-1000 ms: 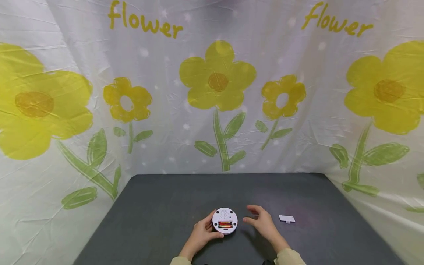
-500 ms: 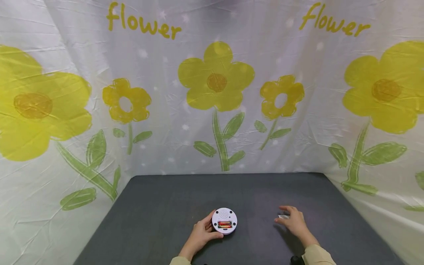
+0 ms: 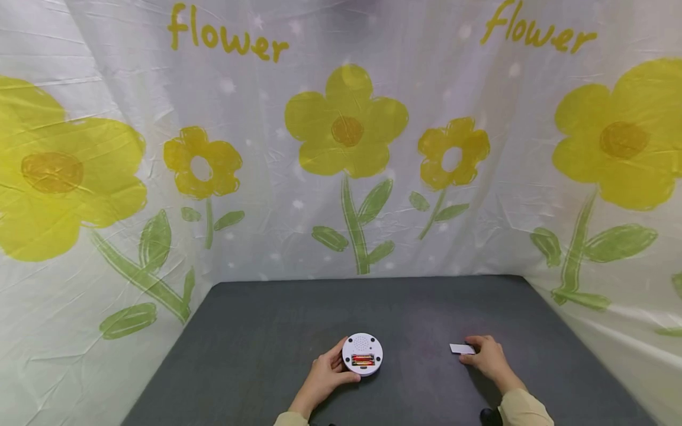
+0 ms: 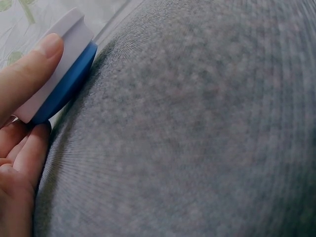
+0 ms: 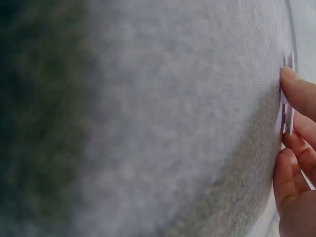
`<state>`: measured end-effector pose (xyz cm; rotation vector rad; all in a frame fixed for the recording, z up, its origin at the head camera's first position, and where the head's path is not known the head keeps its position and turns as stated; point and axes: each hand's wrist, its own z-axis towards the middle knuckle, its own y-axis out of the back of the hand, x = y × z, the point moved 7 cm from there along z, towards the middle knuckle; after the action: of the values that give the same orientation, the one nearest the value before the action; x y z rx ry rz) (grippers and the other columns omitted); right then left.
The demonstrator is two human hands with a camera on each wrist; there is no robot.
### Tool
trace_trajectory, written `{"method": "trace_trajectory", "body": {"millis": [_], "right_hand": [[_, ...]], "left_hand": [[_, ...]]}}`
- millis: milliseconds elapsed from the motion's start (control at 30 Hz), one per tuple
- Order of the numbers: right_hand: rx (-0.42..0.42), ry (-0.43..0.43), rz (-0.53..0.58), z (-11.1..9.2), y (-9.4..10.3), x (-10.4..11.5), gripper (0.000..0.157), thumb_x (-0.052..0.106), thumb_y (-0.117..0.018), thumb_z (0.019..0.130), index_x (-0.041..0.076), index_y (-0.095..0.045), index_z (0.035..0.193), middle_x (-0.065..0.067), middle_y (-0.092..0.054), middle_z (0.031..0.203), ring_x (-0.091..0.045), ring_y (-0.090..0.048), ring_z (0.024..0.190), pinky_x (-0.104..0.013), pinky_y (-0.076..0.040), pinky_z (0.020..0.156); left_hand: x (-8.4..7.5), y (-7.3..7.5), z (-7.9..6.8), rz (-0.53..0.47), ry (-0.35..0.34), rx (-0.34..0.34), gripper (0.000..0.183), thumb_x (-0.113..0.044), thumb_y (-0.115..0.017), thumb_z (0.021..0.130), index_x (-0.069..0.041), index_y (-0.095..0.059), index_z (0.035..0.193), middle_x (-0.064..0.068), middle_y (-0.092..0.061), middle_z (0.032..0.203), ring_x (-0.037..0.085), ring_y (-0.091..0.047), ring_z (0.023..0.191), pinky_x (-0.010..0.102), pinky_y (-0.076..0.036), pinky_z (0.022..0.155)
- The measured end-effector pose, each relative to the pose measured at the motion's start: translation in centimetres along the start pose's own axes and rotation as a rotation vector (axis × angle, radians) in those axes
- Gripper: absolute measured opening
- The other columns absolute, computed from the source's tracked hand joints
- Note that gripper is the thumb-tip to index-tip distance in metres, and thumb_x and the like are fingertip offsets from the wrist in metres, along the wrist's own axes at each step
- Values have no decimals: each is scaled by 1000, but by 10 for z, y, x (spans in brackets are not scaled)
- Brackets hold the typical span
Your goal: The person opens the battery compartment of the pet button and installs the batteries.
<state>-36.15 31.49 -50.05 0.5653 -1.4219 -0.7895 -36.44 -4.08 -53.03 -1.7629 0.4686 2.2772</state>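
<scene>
In the head view a round white device (image 3: 362,344) lies with its speaker holes and uncovered battery bay facing up, near the middle of the table. Two red batteries (image 3: 363,360) sit side by side in the bay. My left hand (image 3: 326,374) grips the device by its left side, thumb on the near rim. The left wrist view shows the blue lower part (image 4: 69,86) of the device at the table. Farther right, my right hand (image 3: 491,360) pinches a thin white battery cover (image 3: 458,349) by its right end, at the tabletop; its small tab is hidden from the head view.
The dark grey table (image 3: 256,331) reaches back to a white curtain (image 3: 266,236) printed with yellow flowers, which also hangs along both sides. A dark wrist strap piece (image 3: 490,416) shows by the right sleeve.
My right hand has moved right, from beside the device to the battery cover, and now pinches it. The left hand and the device have stayed in place.
</scene>
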Motion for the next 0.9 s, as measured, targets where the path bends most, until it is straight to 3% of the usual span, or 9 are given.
{"method": "trace_trajectory", "body": {"millis": [200, 333, 533, 800, 900], "right_hand": [[-4, -19, -25, 1, 1, 1, 38, 5, -78, 71, -12, -62, 101, -26, -52, 101, -43, -44, 96, -55, -38, 81], [-4, -12, -25, 1, 1, 3, 34, 5, -79, 69, -10, -62, 94, -21, -53, 93, -39, -47, 90, -52, -40, 78], [4, 12, -26, 0, 5, 5, 31, 7, -83, 63, -6, -60, 80, -8, -55, 75, -24, -50, 71, -38, -43, 64], [11, 11, 5, -1, 7, 6, 34, 7, -84, 62, -6, -58, 80, -6, -54, 72, -20, -48, 66, -32, -41, 59], [-1, 23, 4, 1, 5, 8, 35, 9, -85, 62, -5, -60, 81, -6, -54, 73, -20, -48, 67, -32, -41, 59]], "left_hand": [[-4, 0, 0, -15, 13, 1, 90, -6, -81, 69, 7, -29, 141, 26, -34, 139, 31, -39, 124, 29, -40, 94], [-15, -1, -3, -37, 23, 2, 89, -3, -81, 69, 10, -29, 140, 29, -35, 138, 34, -39, 123, 31, -41, 94], [-29, -5, -8, -47, 47, 1, 86, -3, -80, 69, 10, -31, 139, 30, -35, 137, 35, -39, 123, 31, -42, 93], [-27, -4, -7, -33, 54, -4, 86, -2, -80, 69, 10, -31, 139, 30, -36, 136, 36, -39, 123, 32, -42, 93], [-17, -2, -4, -13, 51, -5, 87, -2, -80, 69, 9, -31, 139, 30, -35, 137, 35, -39, 123, 31, -42, 92]]}}
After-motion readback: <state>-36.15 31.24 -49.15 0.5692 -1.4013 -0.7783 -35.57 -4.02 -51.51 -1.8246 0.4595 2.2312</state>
